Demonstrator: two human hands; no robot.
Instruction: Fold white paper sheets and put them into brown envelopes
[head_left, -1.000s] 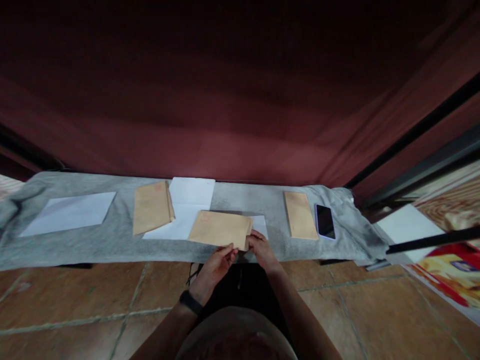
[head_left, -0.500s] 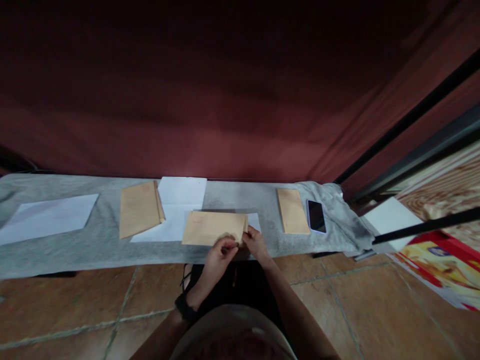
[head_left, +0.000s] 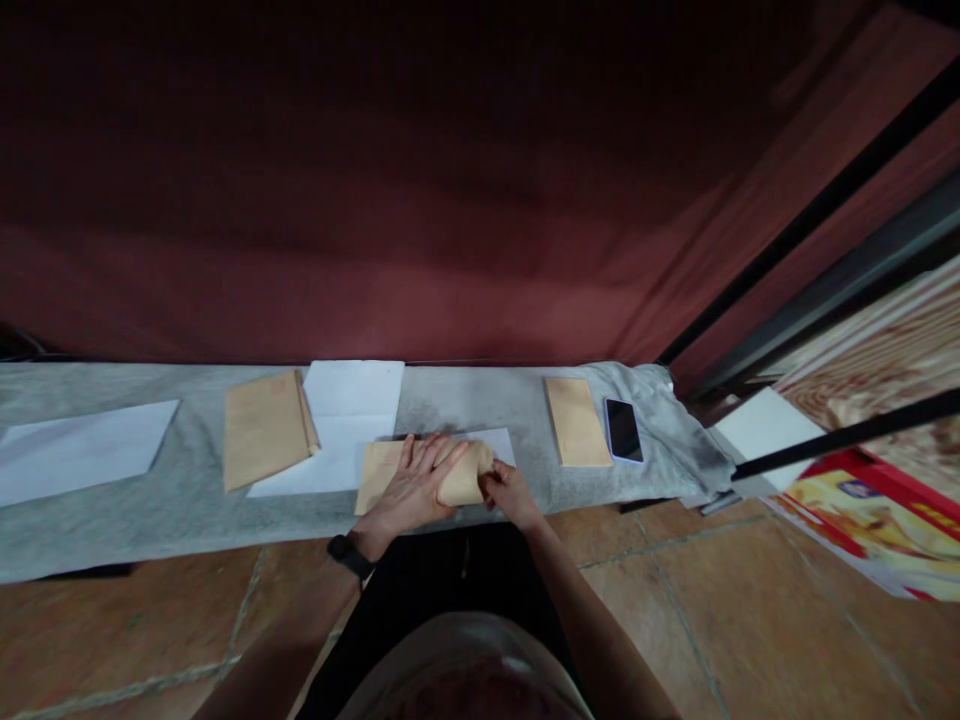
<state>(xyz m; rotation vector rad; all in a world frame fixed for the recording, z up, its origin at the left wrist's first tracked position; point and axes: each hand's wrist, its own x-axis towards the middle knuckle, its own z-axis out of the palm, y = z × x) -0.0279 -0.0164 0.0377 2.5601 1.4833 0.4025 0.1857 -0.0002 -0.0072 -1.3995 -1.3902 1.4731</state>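
A brown paper envelope point(head_left: 459, 482) lies near the front edge of the cloth-covered table, its right end bulging upward. My left hand point(head_left: 415, 487) rests flat across its middle, fingers stretched out and pressing down. At the right end, my right hand point(head_left: 505, 490) grips the envelope's edge with closed fingers, partly inside or behind the raised mouth; I cannot tell which. Under the envelope, a white sheet point(head_left: 498, 442) shows at the upper right. Just left are folded white paper point(head_left: 358, 390) and a stack of brown envelopes point(head_left: 262, 430) lying partly on it.
More white paper point(head_left: 82, 450) lies at the far left of the grey cloth point(head_left: 195, 520). On the right are another brown envelope pile point(head_left: 577, 422) and a phone point(head_left: 624, 430). A black bar point(head_left: 847, 440) and a red-yellow box point(head_left: 877, 515) stand beyond the table's right end.
My left hand has gone from pinched fingers near the envelope's right end to lying flat on its middle. The envelope's right end now bulges open, with my right hand still at it.
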